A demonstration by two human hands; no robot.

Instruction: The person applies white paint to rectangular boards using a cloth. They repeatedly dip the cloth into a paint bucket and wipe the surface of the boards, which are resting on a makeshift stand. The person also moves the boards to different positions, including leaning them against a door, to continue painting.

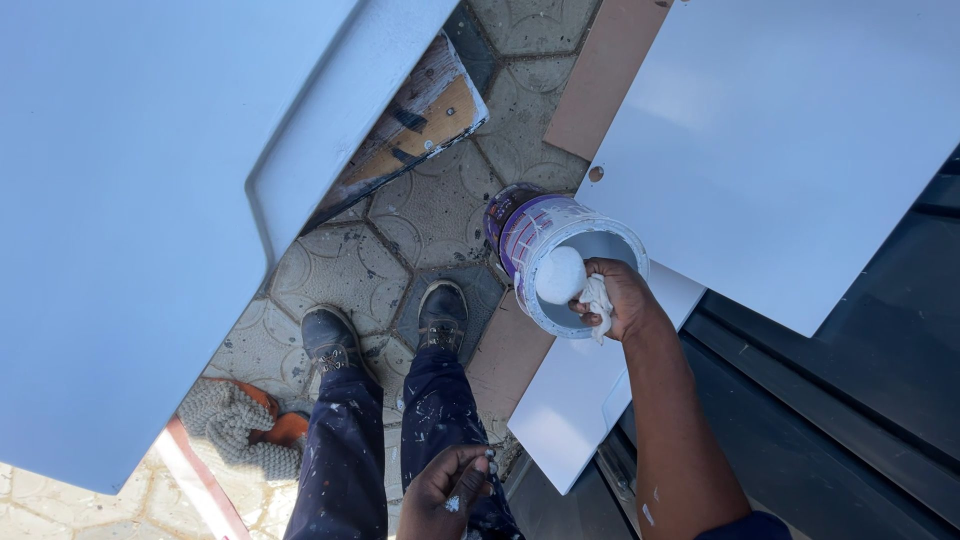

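- The right hand [618, 298] sits at the centre right of the frame, fingers curled shut around a white rag [597, 303] bunched into a rounded pad [560, 275] wet with white paint.
- That pad is held at the mouth of an open paint bucket [530, 232], which is tipped on its side so the opening faces up toward us; the hand rests on the bucket's rim on its right side.
- The left hand [445, 492] is low in the frame, bottom centre, loosely closed in a half fist with paint specks on the knuckles. I cannot tell whether it grips anything; it lies against the dark trouser leg [440, 415].
- The bucket leans among a white panel [790, 140] in the upper right, a smaller white board [570, 400] under the forearm, and the paved floor [420, 215].
- A big pale blue panel [130, 200] fills the whole left side and hides most of the floor there; what it rests on cannot be seen.
- The inside of the bucket is mostly in shade, so the paint level is hard to make out. The right arm runs off the bottom edge, and the bottom right corner is dark and unclear.
- Two dark boots [335, 340] stand on the paving in the narrow gap between the blue panel and the boards; a knitted glove [235, 425] lies at the lower left.
- Open floor is little more than that central strip, hemmed in by panel edges on both sides.
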